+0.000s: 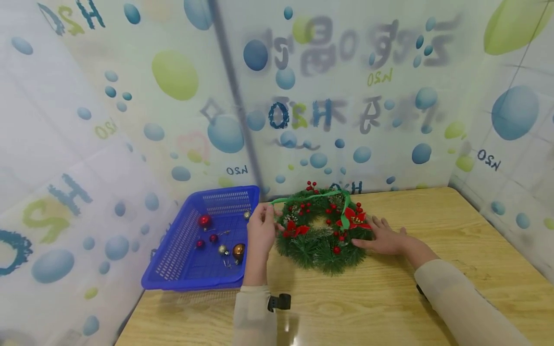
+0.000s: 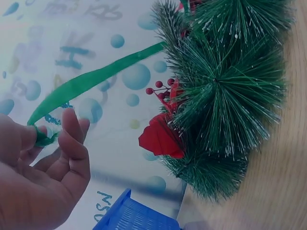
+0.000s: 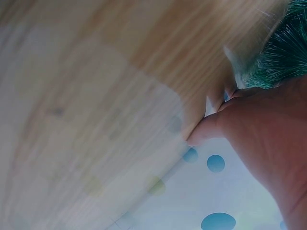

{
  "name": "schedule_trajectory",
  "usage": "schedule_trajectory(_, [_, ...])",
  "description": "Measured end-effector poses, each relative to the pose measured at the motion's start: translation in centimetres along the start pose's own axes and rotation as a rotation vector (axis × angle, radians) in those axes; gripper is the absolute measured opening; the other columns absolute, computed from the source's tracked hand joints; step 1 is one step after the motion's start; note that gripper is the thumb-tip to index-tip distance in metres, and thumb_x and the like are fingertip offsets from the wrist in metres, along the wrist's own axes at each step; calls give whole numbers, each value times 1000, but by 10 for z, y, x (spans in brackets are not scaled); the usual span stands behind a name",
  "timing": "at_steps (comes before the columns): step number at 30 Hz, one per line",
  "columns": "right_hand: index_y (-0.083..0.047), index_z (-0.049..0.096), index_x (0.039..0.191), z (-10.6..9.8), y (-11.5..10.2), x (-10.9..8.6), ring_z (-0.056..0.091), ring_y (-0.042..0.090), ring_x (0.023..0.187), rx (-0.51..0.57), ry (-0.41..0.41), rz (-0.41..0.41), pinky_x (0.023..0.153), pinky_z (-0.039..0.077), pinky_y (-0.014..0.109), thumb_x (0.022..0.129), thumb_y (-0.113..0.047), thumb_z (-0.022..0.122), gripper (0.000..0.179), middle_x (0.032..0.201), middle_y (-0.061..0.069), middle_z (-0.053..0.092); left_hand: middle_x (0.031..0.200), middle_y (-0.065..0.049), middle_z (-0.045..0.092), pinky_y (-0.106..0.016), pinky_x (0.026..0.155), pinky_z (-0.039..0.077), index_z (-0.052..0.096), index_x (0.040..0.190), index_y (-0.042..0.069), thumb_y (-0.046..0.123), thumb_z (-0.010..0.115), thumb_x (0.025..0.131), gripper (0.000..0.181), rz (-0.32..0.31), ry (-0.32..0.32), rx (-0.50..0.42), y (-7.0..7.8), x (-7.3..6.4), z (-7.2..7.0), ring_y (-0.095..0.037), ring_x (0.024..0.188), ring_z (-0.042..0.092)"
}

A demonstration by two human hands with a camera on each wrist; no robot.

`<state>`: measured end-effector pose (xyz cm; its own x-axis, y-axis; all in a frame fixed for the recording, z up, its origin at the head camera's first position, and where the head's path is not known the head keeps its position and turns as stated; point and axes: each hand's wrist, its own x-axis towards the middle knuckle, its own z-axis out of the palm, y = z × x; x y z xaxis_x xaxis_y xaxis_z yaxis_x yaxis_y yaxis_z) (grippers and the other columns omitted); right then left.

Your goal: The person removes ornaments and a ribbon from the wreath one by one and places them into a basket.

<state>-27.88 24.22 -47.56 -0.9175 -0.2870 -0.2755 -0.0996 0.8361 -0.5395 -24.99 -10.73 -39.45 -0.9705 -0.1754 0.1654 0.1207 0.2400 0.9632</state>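
Observation:
A green wreath [image 1: 320, 247] with red berries and red poinsettia flowers [image 1: 356, 218] lies on the table. My left hand [image 1: 262, 226] pinches one end of a green ribbon [image 1: 303, 197] between thumb and fingers, left of the wreath. From there the ribbon runs across the wreath's top, and its other end hangs down by the right flower. In the left wrist view the ribbon [image 2: 96, 82] stretches up from the pinch to the wreath [image 2: 216, 81]. At the wreath's right edge rests my right hand [image 1: 385, 239], its fingers spread and fairly straight. The right wrist view shows that hand [image 3: 264, 129] beside green needles.
A blue plastic basket [image 1: 162, 240] stands left of the wreath, holding a red ball [image 1: 205, 221], a gold-brown ball [image 1: 239, 252] and several smaller baubles. The wooden table [image 1: 346, 307] extends in front. A white curtain [image 1: 337, 120] printed with bubbles hangs behind it.

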Motion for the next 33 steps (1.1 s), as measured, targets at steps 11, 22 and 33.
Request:
schedule_trajectory(11, [-3, 3, 171, 1, 0, 1, -11, 59, 159, -30, 2, 7, 109, -16, 89, 94, -82, 55, 122, 175, 32, -6, 69, 0, 36, -32, 58, 34, 49, 90, 12, 30, 43, 117, 33, 80, 34, 196, -3, 0, -2, -18, 60, 37])
schedule_trajectory(22, [-3, 2, 171, 1, 1, 1, -12, 60, 159, -15, -6, -2, 108, -18, 89, 93, -82, 56, 124, 175, 32, -7, 61, 2, 41, -30, 51, 36, 65, 98, 11, 32, 48, 115, 32, 147, 36, 53, 9, -5, -2, -14, 52, 39])
schedule_trajectory(33, [-4, 1, 171, 0, 1, 2, -13, 59, 159, -18, -6, 2, 109, -17, 89, 94, -82, 55, 122, 175, 31, -8, 51, 7, 35, -23, 48, 34, 61, 95, 13, 33, 50, 114, 30, 217, 40, -325, 40, -19, -15, -8, 44, 34])
